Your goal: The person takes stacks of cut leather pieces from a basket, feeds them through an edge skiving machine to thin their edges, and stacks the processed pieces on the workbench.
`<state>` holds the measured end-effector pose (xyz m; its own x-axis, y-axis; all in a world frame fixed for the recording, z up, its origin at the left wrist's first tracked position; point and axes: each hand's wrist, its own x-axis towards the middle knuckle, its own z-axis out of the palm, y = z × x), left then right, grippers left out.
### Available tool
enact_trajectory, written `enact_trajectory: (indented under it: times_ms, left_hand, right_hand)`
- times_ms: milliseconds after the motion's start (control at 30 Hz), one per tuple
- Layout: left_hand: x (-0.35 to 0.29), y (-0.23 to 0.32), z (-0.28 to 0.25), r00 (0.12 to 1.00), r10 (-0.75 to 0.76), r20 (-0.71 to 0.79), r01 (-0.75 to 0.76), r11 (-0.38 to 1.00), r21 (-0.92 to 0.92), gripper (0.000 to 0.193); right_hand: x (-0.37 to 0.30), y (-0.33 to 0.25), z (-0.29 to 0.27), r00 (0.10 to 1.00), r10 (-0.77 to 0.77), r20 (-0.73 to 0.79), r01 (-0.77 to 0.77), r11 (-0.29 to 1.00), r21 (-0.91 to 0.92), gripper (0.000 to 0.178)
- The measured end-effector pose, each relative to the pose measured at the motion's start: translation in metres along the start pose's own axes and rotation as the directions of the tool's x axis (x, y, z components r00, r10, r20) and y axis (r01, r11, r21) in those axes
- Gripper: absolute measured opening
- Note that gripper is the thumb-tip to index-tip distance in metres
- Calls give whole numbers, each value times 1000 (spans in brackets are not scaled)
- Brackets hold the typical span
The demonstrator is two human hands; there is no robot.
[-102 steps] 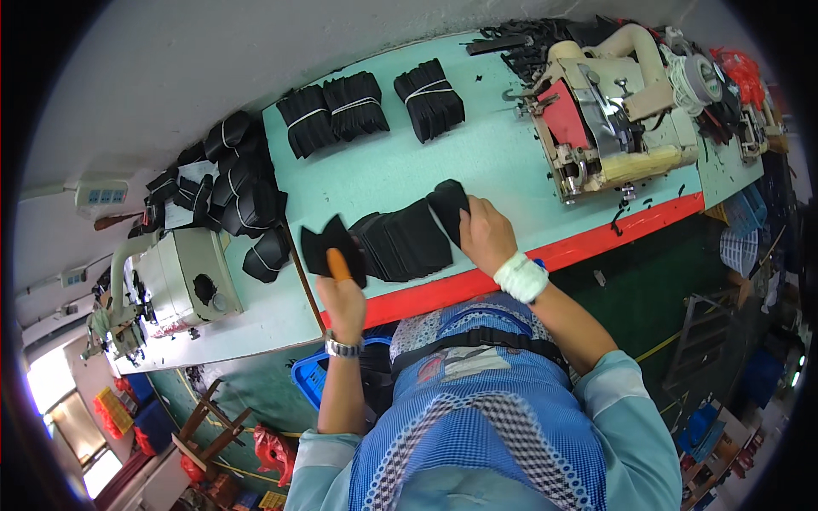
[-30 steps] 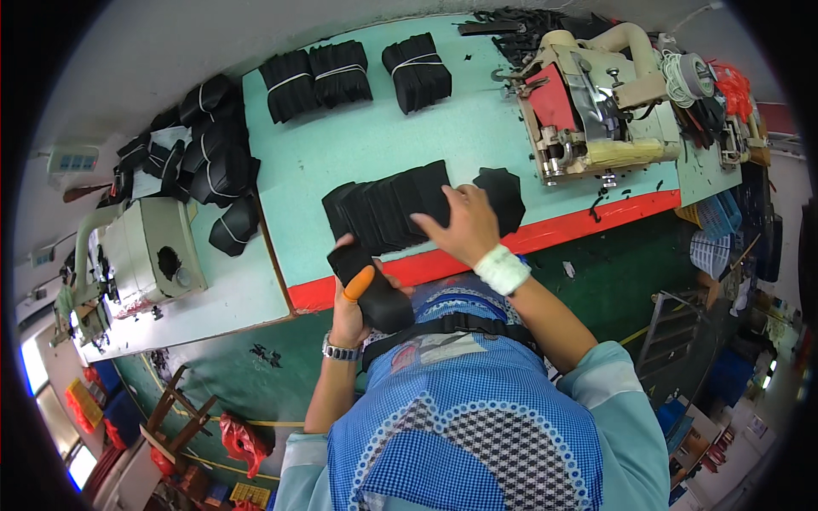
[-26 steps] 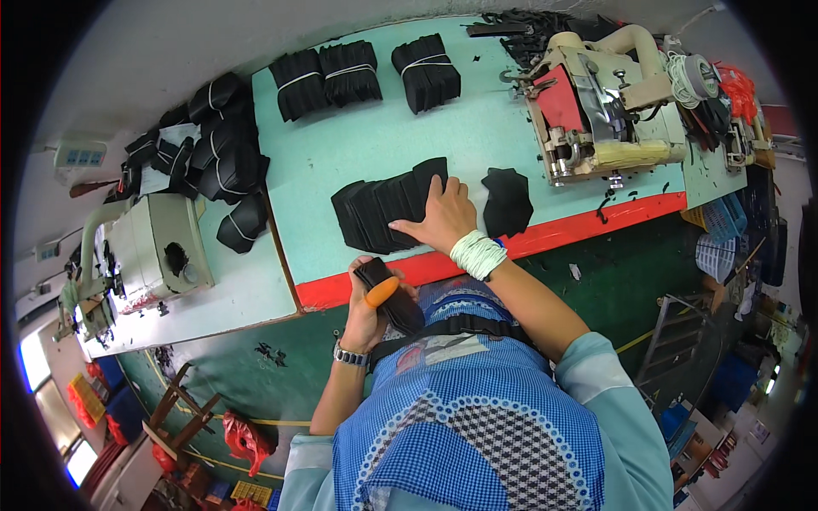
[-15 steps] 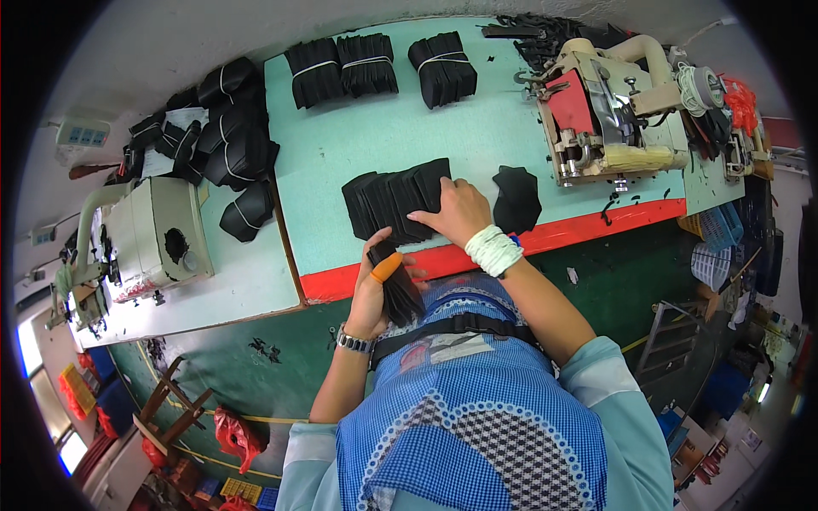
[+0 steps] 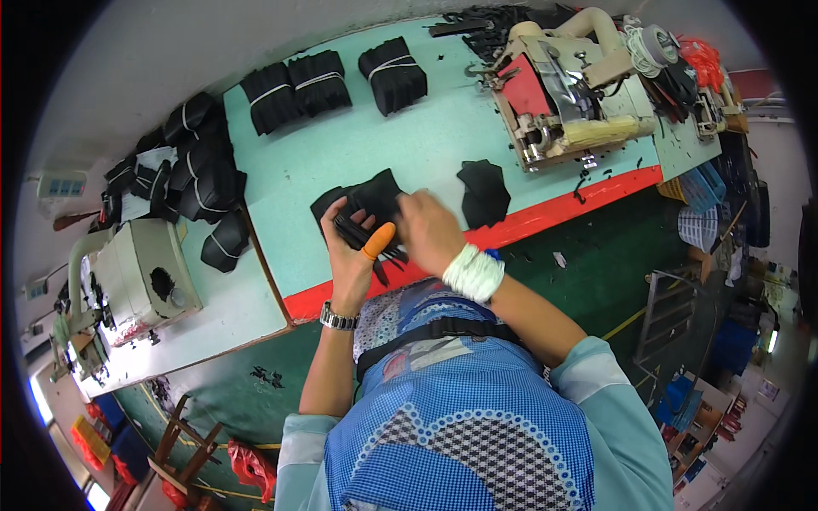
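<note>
My left hand point(image 5: 348, 271), with an orange finger cot point(image 5: 379, 241) on its thumb, grips a bundle of thin black cut pieces point(image 5: 351, 228) over the table's near edge. Loose ends of the bundle fan out below the thumb. Just behind lies a spread stack of similar black pieces point(image 5: 380, 192), partly covered by my hands. My right hand point(image 5: 431, 234) is against the right side of these pieces, its fingers smeared by motion; whether it pinches a piece cannot be made out. Further right, a separate black piece or small pile point(image 5: 486, 194) lies flat.
Tied black bundles point(image 5: 320, 83) stand along the table's far side. A beige machine point(image 5: 571, 94) occupies the right end, another machine point(image 5: 149, 277) the left table. More tied bundles point(image 5: 204, 175) are heaped behind it. Red tape point(image 5: 562, 200) runs along the front edge.
My left hand has raised its bundle from near my waist to the stack on the table. My right hand has come back off the stack's right end, nearer the left. The whole view has shifted.
</note>
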<state>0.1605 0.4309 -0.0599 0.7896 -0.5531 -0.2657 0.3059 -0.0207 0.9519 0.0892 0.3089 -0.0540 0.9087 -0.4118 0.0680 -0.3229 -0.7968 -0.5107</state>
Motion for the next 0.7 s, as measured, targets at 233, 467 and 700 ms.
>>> enact_trajectory:
  times_ms: [233, 467, 700]
  left_hand:
    - [-20, 3, 6, 966, -241, 91, 241, 970, 17, 32]
    - [-16, 3, 9, 868, -338, 364, 471, 794, -384, 28]
    - [-28, -1, 21, 917, -332, 221, 388, 872, -299, 30]
  right_hand:
    - [-39, -20, -34, 944, 68, 323, -275, 702, 657, 23]
    - [-40, -12, -41, 708, 151, 690, -693, -35, 720, 27]
    - [-46, -4, -34, 813, 225, 537, -545, 616, 569, 23]
